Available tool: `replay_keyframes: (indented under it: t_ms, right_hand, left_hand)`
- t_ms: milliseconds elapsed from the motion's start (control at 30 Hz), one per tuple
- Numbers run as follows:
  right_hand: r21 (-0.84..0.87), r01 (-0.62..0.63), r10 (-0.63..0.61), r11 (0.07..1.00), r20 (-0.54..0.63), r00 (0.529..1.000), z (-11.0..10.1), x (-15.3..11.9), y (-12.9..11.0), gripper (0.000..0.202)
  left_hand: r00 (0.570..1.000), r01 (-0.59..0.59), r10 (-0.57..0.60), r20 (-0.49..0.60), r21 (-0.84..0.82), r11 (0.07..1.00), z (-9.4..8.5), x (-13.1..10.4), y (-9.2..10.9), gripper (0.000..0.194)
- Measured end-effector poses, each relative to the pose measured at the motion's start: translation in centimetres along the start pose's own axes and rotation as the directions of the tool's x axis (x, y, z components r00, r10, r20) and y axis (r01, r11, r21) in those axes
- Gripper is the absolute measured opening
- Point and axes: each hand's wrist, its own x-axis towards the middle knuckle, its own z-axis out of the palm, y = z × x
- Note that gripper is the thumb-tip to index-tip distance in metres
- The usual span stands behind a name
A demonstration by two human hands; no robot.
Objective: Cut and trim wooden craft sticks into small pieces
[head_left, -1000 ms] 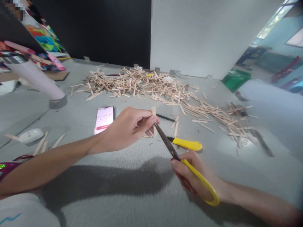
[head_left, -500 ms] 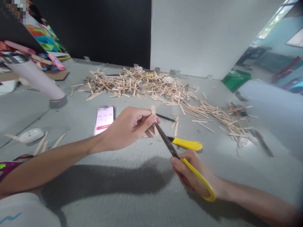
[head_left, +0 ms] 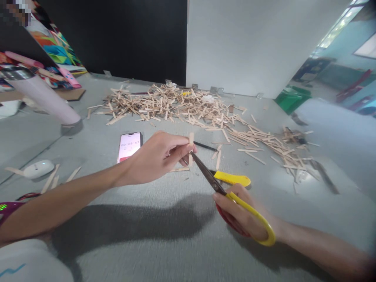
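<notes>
Between thumb and fingers, my left hand (head_left: 164, 158) pinches a short wooden popsicle stick (head_left: 191, 138) upright above the table. My right hand (head_left: 243, 211) is wrapped round the handles of scissors (head_left: 208, 172), one loop yellow and the other red. The scissors' tips touch or nearly touch the stick just below my left thumb; whether the blades are fully closed on it I cannot tell. Under the scissors lies a yellow utility knife (head_left: 233, 179) on the table. A thin black pen-like rod (head_left: 206, 145) lies behind my left fingertips.
A large heap of popsicle sticks (head_left: 164, 103) spreads along the back and trails right. Left of my hand lies a phone (head_left: 129, 145) with a running timer. Farther left are a white mouse (head_left: 39, 169) and a pale bottle (head_left: 44, 96). Black and white panels (head_left: 249, 47) stand behind.
My right hand has shifted slightly right, and the scissors' loops are turned so the red one shows. My left hand and the stick have barely moved. The phone's timer has advanced.
</notes>
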Motion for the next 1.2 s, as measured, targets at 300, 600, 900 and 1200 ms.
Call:
replay_keyframes:
  t_ms: [300, 600, 900, 1200]
  right_hand:
    - [0.169, -0.109, 0.078, 0.98, 0.18, 0.981, -0.7, -0.1, 0.2, 0.077]
    - [0.225, -0.203, 0.144, 0.953, 0.256, 0.956, -1.2, -0.2, 0.4, 0.083]
    - [0.493, -0.344, 0.094, 0.799, 0.462, 0.882, -1.7, -0.3, -0.7, 0.075]
    - [0.372, -0.044, -0.097, 0.927, 0.351, 0.931, -1.6, 0.0, 2.0, 0.078]
  left_hand:
    - [0.995, -0.102, 0.1, 0.027, 0.076, 0.992, -0.4, 0.2, -0.1, 0.037]
    - [0.986, -0.154, 0.144, 0.081, 0.143, 0.978, -1.1, 0.2, -0.8, 0.029]
    - [0.96, -0.041, 0.052, 0.276, -0.046, 0.998, -3.3, 0.5, -0.3, 0.035]
    - [0.981, 0.145, -0.116, 0.154, -0.196, 0.97, -2.1, 0.3, 0.6, 0.033]
